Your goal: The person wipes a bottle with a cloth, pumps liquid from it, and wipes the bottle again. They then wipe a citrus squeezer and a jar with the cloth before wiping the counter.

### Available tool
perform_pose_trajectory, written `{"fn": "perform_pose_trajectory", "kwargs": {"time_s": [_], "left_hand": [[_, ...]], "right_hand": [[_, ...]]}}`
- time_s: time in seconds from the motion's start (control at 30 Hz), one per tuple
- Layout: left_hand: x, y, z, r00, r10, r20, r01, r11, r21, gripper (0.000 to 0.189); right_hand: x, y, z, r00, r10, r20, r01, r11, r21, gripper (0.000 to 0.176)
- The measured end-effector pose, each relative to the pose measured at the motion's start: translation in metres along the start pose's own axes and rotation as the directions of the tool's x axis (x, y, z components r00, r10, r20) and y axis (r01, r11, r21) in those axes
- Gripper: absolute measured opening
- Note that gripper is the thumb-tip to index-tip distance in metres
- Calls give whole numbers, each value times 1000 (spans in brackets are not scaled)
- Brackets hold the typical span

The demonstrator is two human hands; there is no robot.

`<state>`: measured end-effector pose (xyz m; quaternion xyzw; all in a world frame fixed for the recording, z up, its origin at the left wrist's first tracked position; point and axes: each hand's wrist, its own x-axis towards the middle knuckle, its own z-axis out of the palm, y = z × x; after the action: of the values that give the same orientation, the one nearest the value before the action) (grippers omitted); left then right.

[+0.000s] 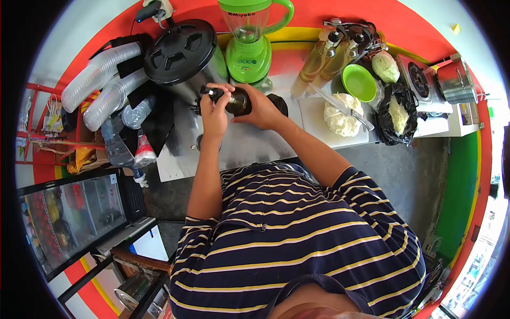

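Over the metal counter [239,142], both hands are on a dark bottle [240,102] with a black pump top [212,93], tilted toward the left. My left hand [217,109] has its fingers closed around the neck, just below the pump. My right hand [261,107] wraps the bottle's body from the right side. Part of the bottle is hidden by the fingers. Just right of my right hand lies a dark round object [278,105], partly covered, whose kind I cannot make out.
Behind stand a black-lidded bin [180,52] and a green blender [248,59]. Stacked plastic cups [101,74] are on the left. At right, a knife [340,106] rests over cabbage [342,123] on a white board [313,125], near a green bowl [359,83] and pump bottles [317,61].
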<state>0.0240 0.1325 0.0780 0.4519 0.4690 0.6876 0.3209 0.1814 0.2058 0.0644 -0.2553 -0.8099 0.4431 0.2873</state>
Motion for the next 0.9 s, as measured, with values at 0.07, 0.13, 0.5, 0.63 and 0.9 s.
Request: {"fn": "perform_pose_trajectory", "kwargs": {"time_s": [0.07,0.13,0.5,0.63,0.9], "left_hand": [[-2,-8,12,988,21,-156,-28,999,-43,8],[-2,-12,11,982,-3,-190,-6,999,-51,8],[10,-7,3,997,-83,-8,80,978,-191,15],[19,9,2,946,-83,315,130,983,-130,16],[20,15,15,928,-92,361,114,993,-38,21]], "right_hand": [[-12,15,8,999,2,-48,-5,999,-49,90],[-29,43,16,994,28,-106,-41,991,-129,87],[-10,6,-6,978,164,129,-151,983,-100,88],[-14,0,-2,1000,-11,-16,9,996,-92,85],[-73,85,-3,973,214,87,-219,975,44,86]]}}
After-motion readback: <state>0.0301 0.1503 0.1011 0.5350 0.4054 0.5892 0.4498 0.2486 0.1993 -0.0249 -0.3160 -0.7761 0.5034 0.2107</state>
